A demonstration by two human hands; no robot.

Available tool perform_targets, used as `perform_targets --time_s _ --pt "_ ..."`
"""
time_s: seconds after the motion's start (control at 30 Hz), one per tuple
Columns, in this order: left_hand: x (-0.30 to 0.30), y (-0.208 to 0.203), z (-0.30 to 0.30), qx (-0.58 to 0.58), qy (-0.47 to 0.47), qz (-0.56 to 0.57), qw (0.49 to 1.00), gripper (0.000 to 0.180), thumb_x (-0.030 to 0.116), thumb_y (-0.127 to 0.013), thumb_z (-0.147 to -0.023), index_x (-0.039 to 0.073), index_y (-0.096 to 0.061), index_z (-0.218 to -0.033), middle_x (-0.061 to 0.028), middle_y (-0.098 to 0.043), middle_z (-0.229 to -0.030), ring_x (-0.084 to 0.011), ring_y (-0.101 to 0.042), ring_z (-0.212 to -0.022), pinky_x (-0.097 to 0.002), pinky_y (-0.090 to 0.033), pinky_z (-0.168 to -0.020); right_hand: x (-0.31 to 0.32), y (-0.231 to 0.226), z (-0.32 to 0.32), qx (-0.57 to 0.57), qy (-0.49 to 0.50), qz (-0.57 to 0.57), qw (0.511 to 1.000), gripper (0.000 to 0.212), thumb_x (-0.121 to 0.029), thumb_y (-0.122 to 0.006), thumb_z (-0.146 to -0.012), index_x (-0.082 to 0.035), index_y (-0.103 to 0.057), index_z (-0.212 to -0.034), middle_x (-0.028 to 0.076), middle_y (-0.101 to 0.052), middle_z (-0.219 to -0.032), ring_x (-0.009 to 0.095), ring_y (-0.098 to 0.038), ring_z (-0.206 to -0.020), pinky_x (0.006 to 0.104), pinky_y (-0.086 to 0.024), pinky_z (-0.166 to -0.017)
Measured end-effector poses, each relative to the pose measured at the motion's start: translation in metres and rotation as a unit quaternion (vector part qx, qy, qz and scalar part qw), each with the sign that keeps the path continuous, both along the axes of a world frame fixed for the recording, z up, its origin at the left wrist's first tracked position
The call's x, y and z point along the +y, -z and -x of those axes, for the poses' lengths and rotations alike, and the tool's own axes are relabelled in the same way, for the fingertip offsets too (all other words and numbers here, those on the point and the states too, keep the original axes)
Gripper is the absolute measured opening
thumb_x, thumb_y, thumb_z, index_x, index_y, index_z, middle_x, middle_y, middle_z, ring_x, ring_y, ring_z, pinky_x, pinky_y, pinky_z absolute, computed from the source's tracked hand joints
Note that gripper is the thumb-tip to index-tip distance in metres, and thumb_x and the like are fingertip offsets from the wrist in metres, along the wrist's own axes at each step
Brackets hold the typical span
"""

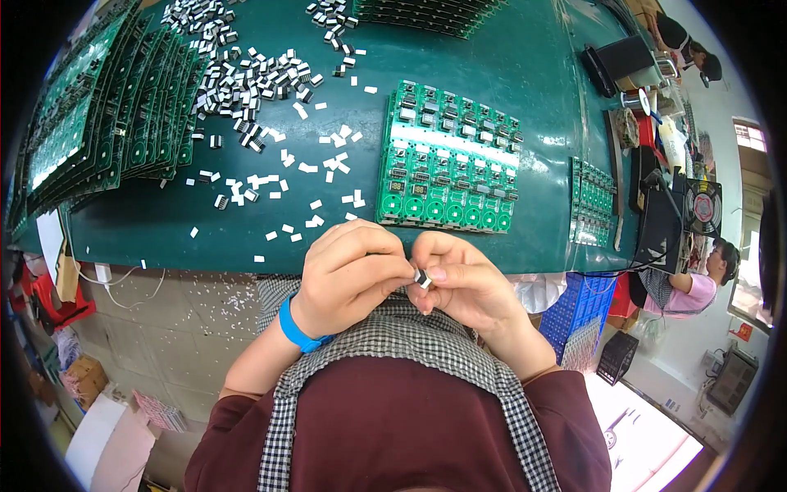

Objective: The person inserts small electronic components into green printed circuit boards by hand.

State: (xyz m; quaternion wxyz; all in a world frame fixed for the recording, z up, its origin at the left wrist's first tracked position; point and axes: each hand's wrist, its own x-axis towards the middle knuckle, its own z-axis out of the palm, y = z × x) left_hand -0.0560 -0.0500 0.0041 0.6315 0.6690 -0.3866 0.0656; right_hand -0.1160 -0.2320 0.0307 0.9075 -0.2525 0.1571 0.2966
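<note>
Close to the table's front edge, my two hands meet around a small black-and-white digit display module (423, 280). My right hand (471, 287) pinches it between thumb and fingers. The fingertips of my left hand (352, 266) are closed together at the module's left side; what they grip there is partly hidden. Just beyond my hands lies a green circuit board panel (451, 215), with rows of components and two digit displays (407, 188) at its lower left. To the left, many loose display modules (254, 78) lie heaped, and small white slips (307, 168) are scattered nearer me.
Upright stacks of green boards (106, 115) stand at the left, with another stack (430, 12) at the far edge. A smaller board panel (592, 201) lies at the right. Beyond it are a fan (703, 207) and a solder spool (636, 100). Another person (697, 283) sits at far right.
</note>
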Motion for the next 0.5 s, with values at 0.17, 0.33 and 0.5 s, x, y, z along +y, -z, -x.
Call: perform_targets --time_s 0.17,0.33,0.5 --pt "-0.0020 -0.0042 0.0016 0.009 0.004 -0.020 1.000 0.021 -0.001 -0.072 -0.064 0.004 -0.059 -0.081 -0.0064 -0.057 -0.080 -0.0241 -0.058 -0.070 -0.0335 -0.044 -0.062 0.0027 -0.0104 -0.0008 -0.429 0.068 0.548 0.715 0.024 -0.002 -0.079 -0.066 -0.003 -0.067 -0.086 0.007 -0.065 -0.086 0.019 -0.064 -0.077 0.0279 -0.053 -0.066" --pt "-0.0024 -0.0025 0.0003 0.002 0.025 -0.019 1.000 0.020 -0.002 -0.069 -0.065 0.005 -0.058 -0.080 -0.0064 -0.056 -0.080 -0.0245 -0.056 -0.069 -0.0342 -0.043 -0.063 0.0040 -0.0124 0.0011 -0.472 0.066 0.598 0.644 0.024 -0.002 -0.078 -0.066 -0.003 -0.067 -0.088 0.008 -0.065 -0.085 0.020 -0.064 -0.077 0.0288 -0.052 -0.065" --pt "-0.0034 -0.0009 0.0006 0.034 0.035 -0.005 0.999 0.020 -0.002 -0.069 -0.065 0.004 -0.058 -0.081 -0.0063 -0.056 -0.080 -0.0242 -0.056 -0.069 -0.0346 -0.043 -0.062 0.0029 -0.0113 -0.0030 -0.486 0.050 0.596 0.637 0.024 -0.001 -0.078 -0.066 -0.002 -0.067 -0.087 0.009 -0.065 -0.084 0.021 -0.065 -0.076 0.0286 -0.052 -0.063"
